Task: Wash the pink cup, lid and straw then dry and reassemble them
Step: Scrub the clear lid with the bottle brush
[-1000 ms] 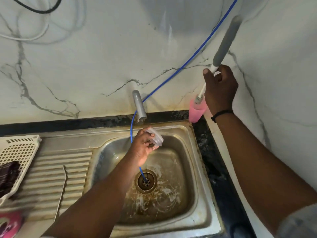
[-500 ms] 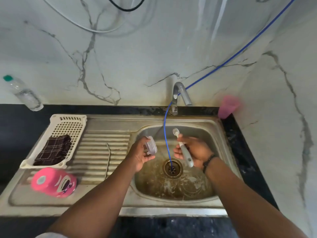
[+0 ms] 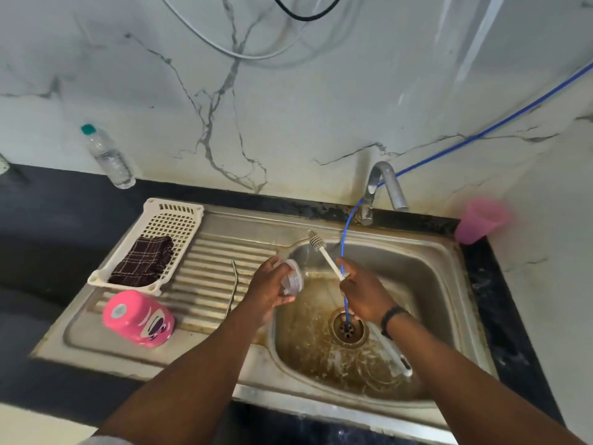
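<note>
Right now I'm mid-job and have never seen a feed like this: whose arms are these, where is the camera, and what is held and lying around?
There is no machine here. A person wears one wide-angle camera on the head, looking down at their own two bare hands over a steel sink.

The left hand grips the clear lid. The right hand holds a long bottle brush, bristles pointing up toward the tap.

On the ribbed draining board lie the pink cup, on its side, and a thin metal straw. Behind the cup a white basket holds a dark checked cloth. A smaller pink tumbler stands at the sink's far right corner, and a water bottle stands against the wall. A blue hose runs into the drain.
</note>
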